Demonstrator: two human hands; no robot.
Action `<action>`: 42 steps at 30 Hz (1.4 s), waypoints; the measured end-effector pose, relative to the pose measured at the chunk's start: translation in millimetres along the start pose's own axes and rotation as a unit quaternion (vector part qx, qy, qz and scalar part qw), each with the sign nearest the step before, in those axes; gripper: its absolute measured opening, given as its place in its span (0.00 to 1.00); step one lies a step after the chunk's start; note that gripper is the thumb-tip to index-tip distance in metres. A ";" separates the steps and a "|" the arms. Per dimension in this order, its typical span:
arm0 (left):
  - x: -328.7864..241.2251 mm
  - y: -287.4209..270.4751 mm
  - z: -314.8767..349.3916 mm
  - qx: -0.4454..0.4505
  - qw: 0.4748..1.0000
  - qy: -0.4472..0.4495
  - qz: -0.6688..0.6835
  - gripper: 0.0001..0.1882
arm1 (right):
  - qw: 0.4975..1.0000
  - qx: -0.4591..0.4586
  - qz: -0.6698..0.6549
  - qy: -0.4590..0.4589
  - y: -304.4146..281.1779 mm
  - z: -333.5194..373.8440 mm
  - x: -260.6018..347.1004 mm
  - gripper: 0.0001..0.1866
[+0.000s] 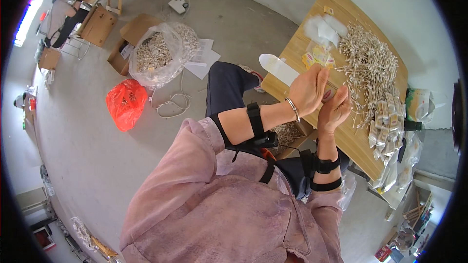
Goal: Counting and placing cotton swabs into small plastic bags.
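Note:
Over the near edge of the wooden table [288,48], my hands come together around a small clear packet [329,93] with a red oval label. My left hand [308,91] curves along its left side, and my right hand [334,110] presses on it from the right. Fingers hide most of the packet, so its contents are unclear. Just beyond lie yellow-and-white printed cards [319,56]. A large heap of cotton swabs [369,58] spreads to the right. Finished-looking small packets [388,124] are piled nearer the table's right end.
Clear plastic bags [325,28] and a white strip [279,69] lie on the table. An open carton [303,130] with swabs stands below. On the floor are a big swab-filled bag [158,56] and a red bag [127,104]. Another person [63,17] sits far left.

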State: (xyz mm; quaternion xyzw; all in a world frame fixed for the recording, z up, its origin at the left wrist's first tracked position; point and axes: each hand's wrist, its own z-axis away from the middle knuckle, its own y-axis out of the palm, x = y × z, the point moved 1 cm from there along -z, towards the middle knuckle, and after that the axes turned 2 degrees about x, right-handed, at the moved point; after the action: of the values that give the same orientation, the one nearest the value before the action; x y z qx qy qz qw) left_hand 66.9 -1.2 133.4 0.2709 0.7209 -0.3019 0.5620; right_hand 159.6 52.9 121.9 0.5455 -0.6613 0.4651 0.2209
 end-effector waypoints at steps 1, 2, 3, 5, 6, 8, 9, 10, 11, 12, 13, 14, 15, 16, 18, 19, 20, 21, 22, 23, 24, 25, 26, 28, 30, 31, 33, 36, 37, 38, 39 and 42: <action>1.2 0.9 0.0 -0.003 1.000 0.002 -0.004 0.25 | 1.000 0.001 0.028 0.008 -0.2 1.2 1.2 0.24; -2.8 -0.8 0.5 0.000 1.000 0.003 0.009 0.25 | 0.999 -0.001 0.017 0.033 -0.8 1.1 17.6 0.25; -4.7 -2.1 0.1 0.003 1.000 0.003 0.021 0.25 | 0.999 0.001 0.012 0.033 -0.7 2.0 20.7 0.25; 0.4 -1.5 -4.3 0.002 1.000 0.005 0.005 0.25 | 1.000 0.003 0.010 -0.005 -1.1 1.9 23.3 0.25; 0.1 -1.5 -4.8 0.003 1.000 -0.002 -0.001 0.25 | 1.000 0.001 -0.005 -0.017 0.1 2.0 18.0 0.24; 1.9 0.1 -5.8 0.002 1.000 -0.008 -0.008 0.25 | 1.000 0.005 -0.011 -0.001 2.7 3.9 19.9 0.24; 4.6 1.3 -5.9 -0.009 1.000 -0.004 0.020 0.25 | 1.000 0.009 -0.015 0.016 3.5 4.9 20.9 0.24; 7.1 2.2 -5.9 -0.019 0.999 -0.001 0.047 0.25 | 1.000 0.010 -0.016 0.016 3.5 5.4 21.4 0.24; 8.4 3.2 -5.9 -0.018 0.999 -0.001 0.047 0.25 | 1.000 0.015 -0.014 0.013 3.1 6.2 21.2 0.23; 9.9 4.1 -5.8 -0.016 0.997 -0.009 0.072 0.24 | 1.000 0.019 -0.012 0.011 3.1 6.7 21.1 0.23; 11.4 4.9 -5.8 -0.013 0.995 -0.017 0.096 0.24 | 1.000 0.019 -0.012 0.011 3.0 6.8 22.0 0.23; 11.6 4.6 -6.2 -0.013 0.995 -0.017 0.096 0.24 | 1.000 0.016 0.000 -0.004 2.2 6.6 24.1 0.22; 12.7 4.4 -7.3 0.016 0.989 -0.049 0.138 0.24 | 1.000 0.013 0.011 -0.019 1.5 6.4 25.4 0.22; 13.4 4.7 -7.8 0.045 0.980 -0.081 0.179 0.24 | 1.000 0.013 0.012 -0.019 1.0 5.9 24.8 0.22; 12.5 4.4 -8.6 0.040 0.983 -0.074 0.163 0.24 | 0.997 0.000 0.030 -0.067 0.9 4.2 23.7 0.21; 11.9 4.1 -9.0 0.035 0.986 -0.068 0.148 0.24 | 0.997 0.000 0.029 -0.067 0.9 4.3 23.5 0.21; 11.9 4.3 -8.9 0.036 0.986 -0.067 0.148 0.24 | 0.997 -0.001 0.035 -0.068 0.5 4.7 23.2 0.21; 11.8 4.5 -8.5 0.032 0.987 -0.063 0.144 0.24 | 0.997 -0.002 0.041 -0.068 0.5 4.9 22.8 0.20; 11.7 4.6 -8.3 0.029 0.988 -0.058 0.140 0.24 | 0.997 -0.003 0.041 -0.069 0.7 5.0 22.4 0.20; 12.5 5.0 -7.7 0.029 0.988 -0.058 0.140 0.24 | 0.997 0.001 0.044 -0.067 0.6 5.6 22.2 0.20; 13.3 4.9 -7.0 0.021 0.989 -0.054 0.138 0.24 | 0.997 0.004 0.047 -0.066 0.5 6.2 22.0 0.20; 14.1 5.0 -6.5 0.012 0.989 -0.049 0.137 0.25 | 0.997 0.005 0.047 -0.066 1.0 6.7 21.5 0.20; 12.7 5.2 -6.1 0.014 0.989 -0.050 0.137 0.25 | 0.996 0.002 0.047 -0.070 1.7 6.8 20.0 0.20; 10.6 4.3 -4.9 -0.003 0.986 -0.063 0.152 0.24 | 0.996 -0.002 0.050 -0.073 2.1 6.5 19.2 0.20; 9.6 5.4 -6.1 -0.004 0.989 -0.052 0.141 0.25 | 0.997 -0.005 0.037 -0.067 2.4 4.7 20.2 0.20; 9.3 5.7 -6.9 -0.008 0.991 -0.040 0.130 0.25 | 0.997 -0.008 0.042 -0.066 3.3 3.7 20.4 0.20; 9.7 8.1 -8.9 -0.002 0.993 -0.015 0.121 0.25 | 0.996 -0.009 -0.083 0.027 2.7 1.7 18.2 0.21; -6.5 -6.7 -9.0 0.076 0.996 0.007 0.051 0.23 | 0.960 0.001 -0.233 0.157 0.3 -5.7 18.6 0.21; -16.9 -10.3 -4.7 0.123 0.977 0.022 0.172 0.25 | 0.938 -0.004 -0.284 0.199 2.1 -11.6 10.7 0.19; -9.8 -16.3 -6.0 0.162 0.970 0.101 0.153 0.33 | 0.932 0.027 -0.300 0.204 1.7 -15.5 17.6 0.16; -3.4 -18.8 -6.4 0.170 0.959 0.175 0.143 0.40 | 0.967 0.065 -0.246 0.035 2.6 -17.3 19.7 0.14; -1.6 -27.2 -16.3 0.198 0.941 0.239 0.133 0.49 | 0.898 0.163 -0.315 0.262 -7.3 -28.5 8.8 0.15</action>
State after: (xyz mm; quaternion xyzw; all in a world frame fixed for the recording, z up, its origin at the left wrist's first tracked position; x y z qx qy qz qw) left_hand 36.9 -7.5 141.6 0.5344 0.7169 -0.2874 0.3432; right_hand 157.5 72.9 145.1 0.6119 -0.2883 0.5985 0.4293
